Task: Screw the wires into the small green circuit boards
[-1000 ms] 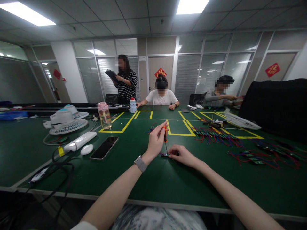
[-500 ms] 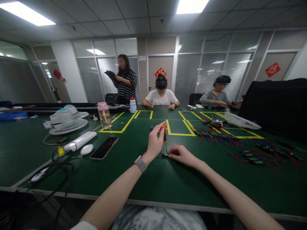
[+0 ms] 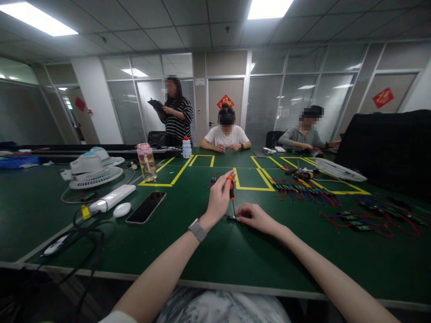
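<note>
My left hand (image 3: 219,196) is closed around the orange-and-black handle of a screwdriver (image 3: 232,187), which stands nearly upright. Its thin shaft runs down to a small green circuit board (image 3: 231,218) lying on the green table. The fingers of my right hand (image 3: 255,217) are curled, with thumb and index finger pinching the right end of that board. Exactly where the screwdriver's tip meets the board is too small to make out. Just beyond my left hand lies a little board with wires (image 3: 212,180), partly hidden by the hand.
On the right lie rows of wired circuit boards (image 3: 303,190) and another bunch (image 3: 357,222). At left are a phone (image 3: 147,207), a white power strip (image 3: 113,198), black cables (image 3: 97,237), a fan (image 3: 96,176) and a pink-lidded bottle (image 3: 147,162). Several people are across the table.
My hands, the screwdriver and the board stay almost in place. Across the table, the seated person in white has brought both hands together.
</note>
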`<state>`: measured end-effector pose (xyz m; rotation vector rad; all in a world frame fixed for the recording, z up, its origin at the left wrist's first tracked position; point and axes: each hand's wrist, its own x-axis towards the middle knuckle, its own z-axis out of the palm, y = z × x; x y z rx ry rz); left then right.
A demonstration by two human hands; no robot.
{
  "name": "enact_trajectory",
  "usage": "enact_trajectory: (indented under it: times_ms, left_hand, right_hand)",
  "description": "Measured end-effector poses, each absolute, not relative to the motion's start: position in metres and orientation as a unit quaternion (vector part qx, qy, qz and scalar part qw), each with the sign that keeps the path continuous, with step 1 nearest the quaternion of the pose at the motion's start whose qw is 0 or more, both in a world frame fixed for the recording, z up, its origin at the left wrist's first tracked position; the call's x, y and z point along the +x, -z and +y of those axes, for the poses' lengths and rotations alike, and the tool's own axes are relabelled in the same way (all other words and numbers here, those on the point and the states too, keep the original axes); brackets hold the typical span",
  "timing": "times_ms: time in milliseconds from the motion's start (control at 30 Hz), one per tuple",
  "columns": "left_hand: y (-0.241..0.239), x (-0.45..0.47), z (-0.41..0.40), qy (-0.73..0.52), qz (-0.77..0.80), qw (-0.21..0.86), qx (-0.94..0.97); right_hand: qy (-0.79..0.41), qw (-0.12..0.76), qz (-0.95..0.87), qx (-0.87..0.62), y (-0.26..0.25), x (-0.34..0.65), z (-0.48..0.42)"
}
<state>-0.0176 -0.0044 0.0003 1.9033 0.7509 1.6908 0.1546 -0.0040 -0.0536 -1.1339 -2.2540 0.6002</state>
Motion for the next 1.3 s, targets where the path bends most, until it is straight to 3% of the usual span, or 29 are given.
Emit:
enact_trajectory:
  times_ms: [100, 333, 567, 800, 1033, 1300]
  left_hand:
    - [-0.0014, -0.0176, -0.0034, -0.625, 0.276, 0.255, 0.684]
    - [-0.0018, -0.0194, -0.0042, -0.638, 0.297, 0.179, 0.687]
    - [-0.0015, -0.0177, -0.0036, -0.621, 0.273, 0.281, 0.679]
    - [-0.0018, -0.0195, -0.0044, -0.625, 0.295, 0.198, 0.695]
    - [-0.0022, -0.0181, -0.0014, -0.604, 0.265, 0.308, 0.685]
    - [-0.0076, -0.0162, -0.0031, -0.591, 0.241, 0.334, 0.694]
  right_hand:
    - [-0.221, 0.271, -0.837, -0.421, 0.0537, 0.1548, -0.004]
    - [-0.223, 0.274, -0.836, -0.42, 0.0564, 0.156, -0.0017]
    - [-0.223, 0.275, -0.839, -0.414, 0.0577, 0.1566, -0.0014]
    - [-0.219, 0.273, -0.837, -0.421, 0.0568, 0.1553, -0.0018]
    - [-0.223, 0.275, -0.838, -0.415, 0.0561, 0.1555, -0.003]
    - [-0.224, 0.274, -0.835, -0.42, 0.056, 0.1543, -0.0035]
